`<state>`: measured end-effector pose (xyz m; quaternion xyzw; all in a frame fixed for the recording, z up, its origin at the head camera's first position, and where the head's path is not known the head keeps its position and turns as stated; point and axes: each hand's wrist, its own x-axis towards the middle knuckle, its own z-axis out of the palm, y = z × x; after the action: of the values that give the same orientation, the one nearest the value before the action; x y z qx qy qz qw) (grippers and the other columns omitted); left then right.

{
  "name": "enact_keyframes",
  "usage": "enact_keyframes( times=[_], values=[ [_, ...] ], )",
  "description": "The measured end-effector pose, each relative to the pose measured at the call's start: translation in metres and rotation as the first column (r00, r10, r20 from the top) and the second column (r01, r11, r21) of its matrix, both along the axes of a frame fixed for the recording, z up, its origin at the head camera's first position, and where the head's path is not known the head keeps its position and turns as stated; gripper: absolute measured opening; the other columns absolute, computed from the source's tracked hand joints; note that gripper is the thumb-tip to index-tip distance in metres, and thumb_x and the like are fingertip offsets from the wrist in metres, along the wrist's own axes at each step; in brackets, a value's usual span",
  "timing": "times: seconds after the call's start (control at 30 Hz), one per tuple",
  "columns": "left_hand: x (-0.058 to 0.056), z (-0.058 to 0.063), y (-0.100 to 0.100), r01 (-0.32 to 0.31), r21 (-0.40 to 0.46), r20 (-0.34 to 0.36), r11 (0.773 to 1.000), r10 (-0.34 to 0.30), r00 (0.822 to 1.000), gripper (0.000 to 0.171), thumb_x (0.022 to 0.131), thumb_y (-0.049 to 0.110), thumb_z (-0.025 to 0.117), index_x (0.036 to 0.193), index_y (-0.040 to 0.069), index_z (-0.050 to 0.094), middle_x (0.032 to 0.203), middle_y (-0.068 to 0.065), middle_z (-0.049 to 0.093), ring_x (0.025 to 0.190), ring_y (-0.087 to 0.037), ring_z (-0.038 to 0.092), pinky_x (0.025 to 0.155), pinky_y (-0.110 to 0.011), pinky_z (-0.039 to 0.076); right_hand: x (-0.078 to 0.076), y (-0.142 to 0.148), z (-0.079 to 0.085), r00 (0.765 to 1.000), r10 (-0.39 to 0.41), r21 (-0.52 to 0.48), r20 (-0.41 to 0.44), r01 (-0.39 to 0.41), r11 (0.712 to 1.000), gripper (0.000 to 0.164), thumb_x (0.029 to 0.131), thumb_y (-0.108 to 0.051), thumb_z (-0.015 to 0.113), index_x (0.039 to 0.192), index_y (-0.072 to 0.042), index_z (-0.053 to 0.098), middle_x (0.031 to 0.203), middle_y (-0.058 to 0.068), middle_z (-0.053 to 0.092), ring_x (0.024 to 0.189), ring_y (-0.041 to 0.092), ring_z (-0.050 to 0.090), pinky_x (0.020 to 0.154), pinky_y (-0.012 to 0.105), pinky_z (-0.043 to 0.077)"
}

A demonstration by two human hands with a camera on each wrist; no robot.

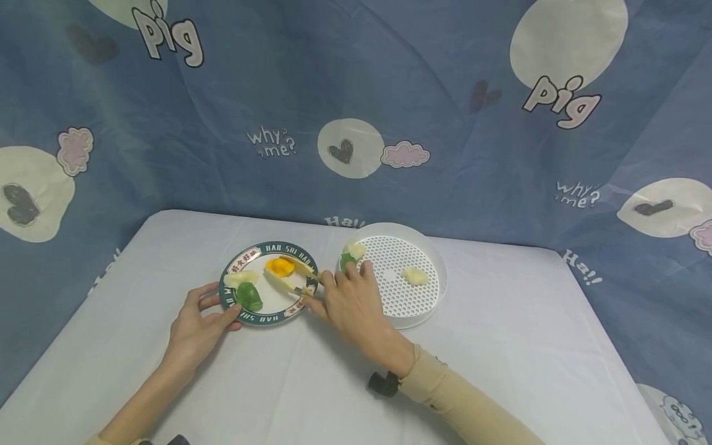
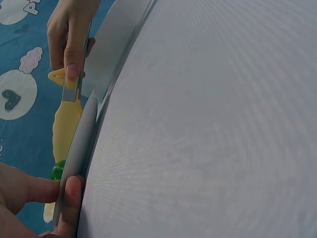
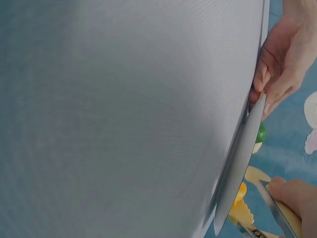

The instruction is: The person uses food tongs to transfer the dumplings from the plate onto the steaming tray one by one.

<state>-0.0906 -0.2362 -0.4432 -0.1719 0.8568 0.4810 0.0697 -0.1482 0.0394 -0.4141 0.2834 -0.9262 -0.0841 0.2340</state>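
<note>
My left hand (image 1: 199, 324) pinches the near-left rim of a round plate (image 1: 260, 318) with a green lettered border. In the left wrist view its thumb lies above the rim and a finger below. Yellow-tipped tongs (image 1: 280, 282) are gripped by my right hand (image 1: 356, 309). Their two tips lie on either side of an orange-yellow piece (image 1: 280, 267) on the plate; whether they squeeze it I cannot tell. Also on the plate, near my left hand, are a green piece (image 1: 249, 297), perhaps pepper, and a pale yellow piece (image 1: 240, 278).
Right of the plate, partly behind my right hand, stands a round white perforated tray (image 1: 442, 278). One pale piece (image 1: 415, 276) lies at its right; another pale piece (image 1: 356, 250) and a green piece (image 1: 346, 260) lie at its left. A white cloth (image 1: 512, 346) covers the table.
</note>
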Motion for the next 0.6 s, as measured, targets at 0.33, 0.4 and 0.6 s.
enact_keyframes(
  times=[0.33,0.4,0.6],
  values=[
    [-0.0009,-0.0009,-0.0001,-0.005,-0.004,-0.004,1.0,0.005,1.0,0.092,0.108,0.036,0.066,0.172,0.003,0.01,0.159,-0.03,0.052,0.127,-0.039,0.07,0.117,-0.062,0.043,-0.0004,-0.0005,0.0031,1.0,0.0,-0.001,0.008,0.0,1.0,0.056,0.102,-0.075,0.052,0.091,-0.021,0.062,0.069,-0.006,0.063,0.077,0.018,0.046,0.081,0.038,0.035],
    [-0.0012,-0.0011,-0.0004,-0.004,-0.002,0.001,1.0,0.004,1.0,0.092,0.108,0.037,0.066,0.172,0.003,0.009,0.16,-0.029,0.051,0.125,-0.036,0.072,0.117,-0.061,0.043,-0.0005,-0.0001,0.0034,1.0,0.0,-0.005,0.018,0.0,1.0,0.055,0.102,-0.074,0.052,0.092,-0.021,0.062,0.069,-0.006,0.063,0.077,0.018,0.046,0.081,0.039,0.035],
    [-0.0012,-0.0013,-0.001,-0.005,0.003,0.006,1.0,0.005,1.0,0.093,0.108,0.037,0.066,0.172,0.004,0.009,0.16,-0.029,0.051,0.128,-0.038,0.07,0.117,-0.06,0.042,0.0005,0.0014,0.0077,0.999,-0.004,-0.012,0.034,0.004,1.0,0.054,0.103,-0.074,0.05,0.094,-0.022,0.063,0.071,-0.006,0.065,0.078,0.018,0.049,0.082,0.04,0.037]
  ],
)
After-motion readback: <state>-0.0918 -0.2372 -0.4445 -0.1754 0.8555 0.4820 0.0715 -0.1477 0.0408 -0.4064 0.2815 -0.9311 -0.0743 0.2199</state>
